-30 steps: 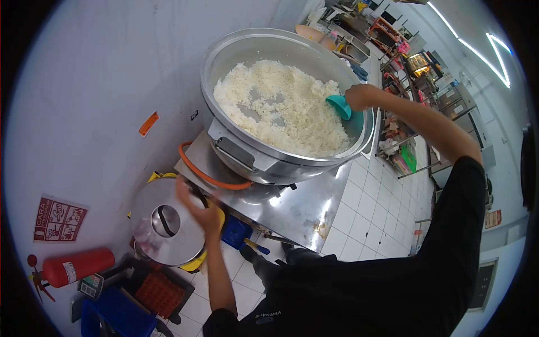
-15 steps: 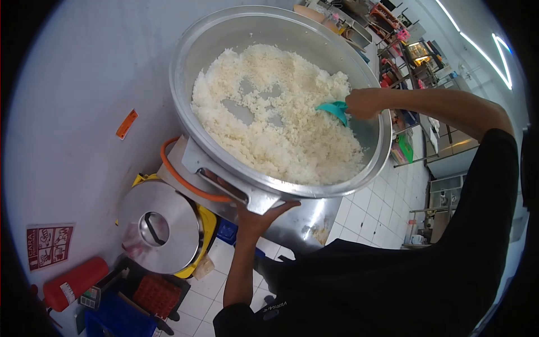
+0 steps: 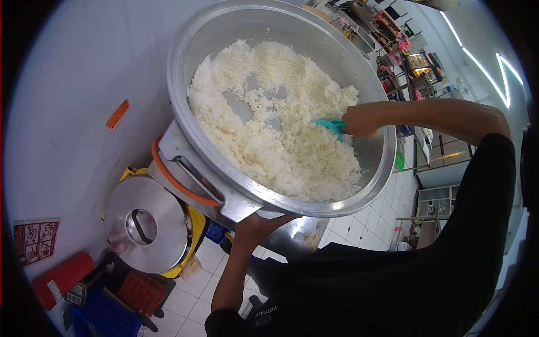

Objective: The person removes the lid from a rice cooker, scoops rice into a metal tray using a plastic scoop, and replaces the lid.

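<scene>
A big round metal pot (image 3: pixel 184 106) is tilted towards me, with a layer of white cooked rice (image 3: pixel 306 163) inside. Bare metal shows through a few gaps in the rice. My left hand (image 3: pixel 257 227) grips the pot by its side handle, at the lower edge; most of its fingers are hidden behind the handle. Over the right part of the pot, my right hand (image 3: pixel 362 119) is closed on a teal plastic scoop (image 3: pixel 332 128). The scoop's blade is partly sunk in the rice.
A round metal lid (image 3: pixel 149 224) with a black handle rests over something yellow at lower left. An orange hose (image 3: pixel 174 182) curves beside the pot. A red fire extinguisher (image 3: pixel 62 281) and a blue crate (image 3: pixel 106 317) are near the wall. Shelves with kitchen goods stand at upper right.
My right hand and the scoop have moved slightly down across the rice. The pot appears a little larger and lower at its near edge, as the view has shifted.
</scene>
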`<state>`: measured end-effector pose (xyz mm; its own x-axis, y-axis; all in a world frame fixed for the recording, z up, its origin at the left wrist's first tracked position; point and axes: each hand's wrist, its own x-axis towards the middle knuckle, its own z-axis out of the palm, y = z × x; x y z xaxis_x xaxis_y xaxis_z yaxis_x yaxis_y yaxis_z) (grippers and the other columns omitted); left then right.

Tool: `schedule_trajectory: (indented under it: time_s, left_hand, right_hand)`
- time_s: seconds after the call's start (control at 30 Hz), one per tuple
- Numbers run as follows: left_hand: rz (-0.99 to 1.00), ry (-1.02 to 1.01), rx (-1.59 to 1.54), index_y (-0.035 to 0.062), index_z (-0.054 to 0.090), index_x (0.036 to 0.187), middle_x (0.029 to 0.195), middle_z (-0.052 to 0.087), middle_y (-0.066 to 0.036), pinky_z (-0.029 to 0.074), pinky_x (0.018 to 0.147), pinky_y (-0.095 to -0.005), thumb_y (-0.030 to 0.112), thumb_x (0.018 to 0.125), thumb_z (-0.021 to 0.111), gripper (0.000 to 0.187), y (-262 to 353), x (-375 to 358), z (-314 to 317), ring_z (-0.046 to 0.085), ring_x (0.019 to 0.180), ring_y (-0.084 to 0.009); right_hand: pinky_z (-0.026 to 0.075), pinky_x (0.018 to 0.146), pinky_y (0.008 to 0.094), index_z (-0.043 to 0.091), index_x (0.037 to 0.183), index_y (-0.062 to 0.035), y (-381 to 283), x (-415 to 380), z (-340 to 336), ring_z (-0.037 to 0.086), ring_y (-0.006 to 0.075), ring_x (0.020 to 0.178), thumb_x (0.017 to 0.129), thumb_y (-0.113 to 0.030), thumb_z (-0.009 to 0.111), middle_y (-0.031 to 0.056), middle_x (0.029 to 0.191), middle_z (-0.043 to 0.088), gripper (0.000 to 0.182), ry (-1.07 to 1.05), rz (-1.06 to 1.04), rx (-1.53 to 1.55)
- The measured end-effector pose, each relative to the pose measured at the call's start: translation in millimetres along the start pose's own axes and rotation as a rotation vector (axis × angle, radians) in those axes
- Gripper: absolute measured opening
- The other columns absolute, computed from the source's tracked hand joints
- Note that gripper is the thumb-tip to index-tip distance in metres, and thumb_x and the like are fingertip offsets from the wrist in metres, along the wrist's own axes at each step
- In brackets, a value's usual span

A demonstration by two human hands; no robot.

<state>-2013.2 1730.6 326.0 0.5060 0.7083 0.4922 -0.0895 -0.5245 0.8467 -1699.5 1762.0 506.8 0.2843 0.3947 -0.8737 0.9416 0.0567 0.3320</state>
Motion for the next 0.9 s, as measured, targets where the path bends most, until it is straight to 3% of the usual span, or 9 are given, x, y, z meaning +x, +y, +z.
schedule_trajectory:
  time_s: [0.3,0.33,0.37,0.47,0.6,0.77,0.83,0.87,0.9]
  left_hand:
    - [-0.314,0.002,-0.008,-0.0056,0.048,0.121,0.12,0.054,-0.021,0.041,0.097,-0.0428,0.04,0.052,0.092,0.094,-22,-25,16,0.055,0.11,-0.0305]
    - [-0.297,-0.125,0.12,-0.006,0.02,0.139,0.139,0.03,-0.028,0.029,0.107,-0.0457,0.042,0.048,0.093,0.127,-47,-51,23,0.04,0.127,-0.0356]
    - [-0.307,-0.131,0.133,-0.006,0.02,0.139,0.139,0.03,-0.028,0.029,0.107,-0.0457,0.042,0.048,0.093,0.127,-43,-53,23,0.04,0.127,-0.0356]
    - [-0.5,0.006,-0.007,0.0048,-0.036,0.135,0.149,-0.01,-0.026,0.016,0.115,-0.0452,0.052,0.04,0.092,0.166,-40,-39,21,0.013,0.141,-0.0366]
    - [-0.44,-0.036,0.26,0.0132,-0.033,0.139,0.148,-0.029,-0.02,0.011,0.116,-0.0491,0.058,0.031,0.089,0.17,-38,-26,1,-0.014,0.142,-0.0333]
    - [-0.514,-0.009,0.032,0.0124,-0.035,0.138,0.149,-0.026,-0.019,0.018,0.115,-0.0476,0.056,0.029,0.09,0.171,-38,-16,-18,-0.005,0.143,-0.0305]
    - [-0.371,0.088,-0.089,-0.002,0.044,0.129,0.126,0.054,-0.015,0.043,0.098,-0.0373,0.027,0.047,0.091,0.099,-37,-12,-20,0.052,0.116,-0.0263]
    - [-0.375,0.087,-0.081,-0.002,0.044,0.129,0.126,0.054,-0.015,0.043,0.098,-0.0373,0.027,0.047,0.091,0.099,-38,-12,-21,0.052,0.116,-0.0263]
    - [-0.502,-0.017,-0.116,0.0058,0.003,0.133,0.139,0.018,-0.015,0.039,0.104,-0.0419,0.031,0.04,0.093,0.131,-39,-13,-22,0.034,0.128,-0.026]
  right_hand:
    - [0.052,0.063,0.0435,0.057,0.088,0.0061,4,21,3,0.066,0.0332,0.07,0.095,-0.029,0.047,0.0212,0.071,0.063,0.037,0.187,-0.176,-0.026]
    - [0.052,0.061,0.0428,0.057,0.085,0.006,4,25,2,0.065,0.0316,0.066,0.096,-0.029,0.045,0.0203,0.069,0.063,0.039,0.089,-0.188,0.025]
    - [0.052,0.061,0.0428,0.057,0.085,0.006,-5,21,-1,0.065,0.0316,0.066,0.096,-0.029,0.045,0.0203,0.069,0.063,0.039,0.089,-0.205,0.03]
    - [0.052,0.058,0.041,0.057,0.079,0.0066,-19,7,-10,0.063,0.0282,0.056,0.096,-0.03,0.041,0.0175,0.066,0.062,0.044,-0.092,-0.123,0.091]
    - [0.052,0.057,0.041,0.058,0.076,0.0066,-30,1,1,0.06,0.028,0.052,0.097,-0.03,0.039,0.0171,0.065,0.062,0.047,-0.092,-0.232,0.102]
    - [0.052,0.06,0.0433,0.057,0.084,0.0052,-39,-8,9,0.064,0.0339,0.063,0.097,-0.033,0.043,0.0218,0.071,0.062,0.043,0.244,-0.502,-0.03]
    - [0.051,0.064,0.0455,0.054,0.091,0.0048,-43,-17,-3,0.063,0.038,0.072,0.097,-0.036,0.044,0.0235,0.073,0.061,0.043,0.414,-0.425,-0.039]
    - [0.05,0.066,0.0461,0.052,0.094,0.0049,-42,-14,-8,0.063,0.0396,0.071,0.098,-0.038,0.043,0.0226,0.071,0.06,0.044,0.48,-0.517,-0.175]
    - [0.05,0.066,0.0461,0.052,0.094,0.0049,-44,-8,-8,0.063,0.0396,0.071,0.098,-0.038,0.043,0.0226,0.071,0.06,0.044,0.48,-0.526,-0.165]
